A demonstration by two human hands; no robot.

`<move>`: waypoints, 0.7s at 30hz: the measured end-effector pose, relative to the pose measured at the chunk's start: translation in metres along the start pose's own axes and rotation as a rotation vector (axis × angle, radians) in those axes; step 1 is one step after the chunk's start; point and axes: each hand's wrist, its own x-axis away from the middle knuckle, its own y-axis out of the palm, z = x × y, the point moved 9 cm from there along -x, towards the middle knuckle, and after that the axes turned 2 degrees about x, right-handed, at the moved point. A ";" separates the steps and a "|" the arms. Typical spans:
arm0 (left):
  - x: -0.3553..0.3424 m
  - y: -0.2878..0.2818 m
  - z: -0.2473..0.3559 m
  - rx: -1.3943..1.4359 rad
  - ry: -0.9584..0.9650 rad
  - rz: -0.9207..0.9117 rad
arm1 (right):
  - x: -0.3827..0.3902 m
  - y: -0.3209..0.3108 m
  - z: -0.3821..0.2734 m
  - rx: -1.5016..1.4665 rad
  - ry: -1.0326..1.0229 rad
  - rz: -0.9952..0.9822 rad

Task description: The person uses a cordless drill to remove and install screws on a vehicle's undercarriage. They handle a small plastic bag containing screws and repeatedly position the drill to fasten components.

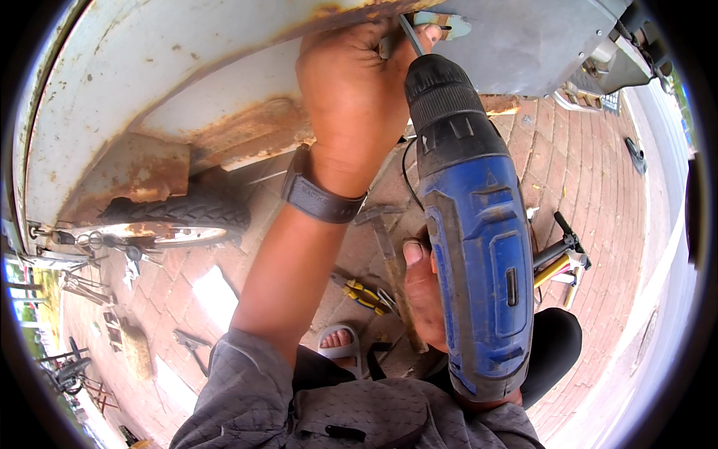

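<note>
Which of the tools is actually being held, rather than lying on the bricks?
The blue drill, gripped in the right hand. The hammer and the yellow-handled pliers lie untouched on the paving below.

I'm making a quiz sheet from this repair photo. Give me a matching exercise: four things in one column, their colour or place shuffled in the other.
Things:
1. drill
2. hammer
3. pliers
4. watch

Descriptions:
A. yellow-handled, lying on the brick paving
B. blue body, gripped in the right hand
C. dark band on the left wrist
D. on the bricks, between the two forearms

Pairs: 1-B, 2-D, 3-A, 4-C
</note>
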 end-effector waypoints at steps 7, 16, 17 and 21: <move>0.003 0.001 -0.002 0.083 -0.016 0.048 | 0.005 -0.005 -0.012 0.576 0.052 -0.087; 0.002 0.002 -0.003 0.069 -0.010 0.044 | 0.000 -0.002 -0.023 0.580 -0.171 -0.079; 0.002 0.004 -0.008 0.113 -0.072 0.013 | 0.002 -0.002 -0.012 0.621 -0.054 -0.088; -0.002 0.003 0.000 0.081 0.010 -0.023 | 0.010 -0.010 0.005 0.432 0.105 -0.066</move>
